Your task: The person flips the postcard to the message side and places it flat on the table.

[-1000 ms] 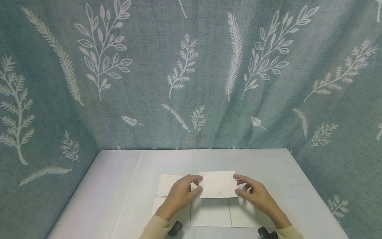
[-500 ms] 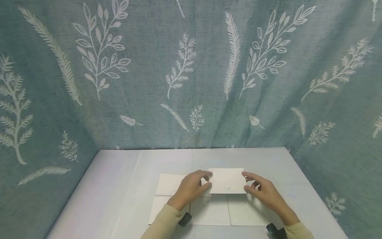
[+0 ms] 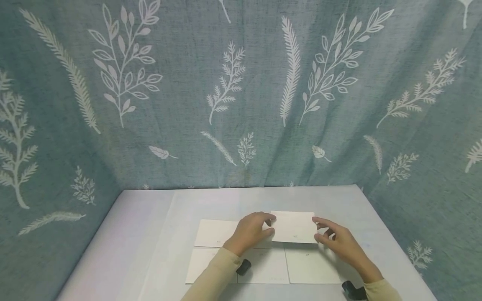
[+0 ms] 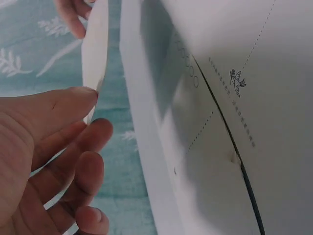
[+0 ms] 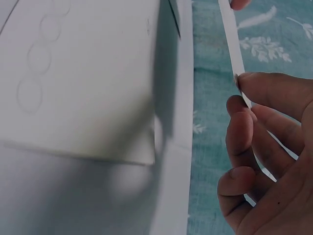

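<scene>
A blank-looking white paper card (image 3: 293, 227) with a small mark near its lower edge is held up above the table between both hands. My left hand (image 3: 250, 232) pinches its left edge between thumb and fingers, and my right hand (image 3: 342, 244) pinches the right edge. In both wrist views the card appears nearly edge-on. Beneath lie several similar cards: a front row with a left card (image 3: 205, 263), a middle card (image 3: 267, 265) and a right card (image 3: 310, 265), plus a back left card (image 3: 214, 233). The left wrist view shows a printed bird and dotted lines on one card (image 4: 279, 98).
A white table (image 3: 150, 234) carries the cards, with a blue-green leaf-patterned curtain (image 3: 180, 104) behind and at the sides. Dark devices sit at the left wrist (image 3: 244, 266) and right wrist (image 3: 353, 289). Linked circles are drawn on a card (image 5: 93, 88) in the right wrist view.
Both hands have carried the card rightward and slightly toward the back of the table, keeping their pinch on its edges. The cards on the table stay put.
</scene>
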Demonstrator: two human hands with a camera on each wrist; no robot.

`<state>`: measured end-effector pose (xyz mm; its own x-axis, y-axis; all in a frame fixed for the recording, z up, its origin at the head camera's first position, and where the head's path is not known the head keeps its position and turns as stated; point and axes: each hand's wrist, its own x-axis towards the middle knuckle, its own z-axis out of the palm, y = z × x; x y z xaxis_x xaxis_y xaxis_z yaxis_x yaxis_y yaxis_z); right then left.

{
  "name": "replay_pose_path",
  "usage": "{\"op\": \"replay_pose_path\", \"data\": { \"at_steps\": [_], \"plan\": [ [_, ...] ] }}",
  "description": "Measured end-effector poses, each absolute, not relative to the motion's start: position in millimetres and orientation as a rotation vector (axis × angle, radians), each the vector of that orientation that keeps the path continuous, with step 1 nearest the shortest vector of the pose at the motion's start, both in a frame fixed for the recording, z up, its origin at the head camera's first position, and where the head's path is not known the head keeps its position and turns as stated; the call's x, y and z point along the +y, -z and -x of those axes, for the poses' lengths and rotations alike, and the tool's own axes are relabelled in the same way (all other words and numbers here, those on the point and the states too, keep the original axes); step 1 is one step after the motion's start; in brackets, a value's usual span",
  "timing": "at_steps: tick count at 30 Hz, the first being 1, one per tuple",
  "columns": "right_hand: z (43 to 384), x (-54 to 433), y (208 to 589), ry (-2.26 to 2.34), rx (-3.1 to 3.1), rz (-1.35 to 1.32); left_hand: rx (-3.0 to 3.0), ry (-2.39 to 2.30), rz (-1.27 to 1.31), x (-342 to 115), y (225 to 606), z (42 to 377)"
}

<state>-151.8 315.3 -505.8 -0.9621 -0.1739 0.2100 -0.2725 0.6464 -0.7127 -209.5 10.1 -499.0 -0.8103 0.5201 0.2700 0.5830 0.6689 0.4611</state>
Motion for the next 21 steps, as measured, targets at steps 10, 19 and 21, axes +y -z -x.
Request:
{"op": "replay_pose_path", "data": {
  "at_steps": [10,19,21],
  "plan": [
    [155,333,506,-1.145,-2.784,-0.313,-2.734,0.679,0.980,31,503,217],
    [156,344,507,-1.094,-2.858,-0.239,-2.728,0.542,1.012,49,510,216],
    [156,346,507,-1.091,-2.870,-0.240,-2.725,0.510,1.016,52,512,215]
  ]
}}
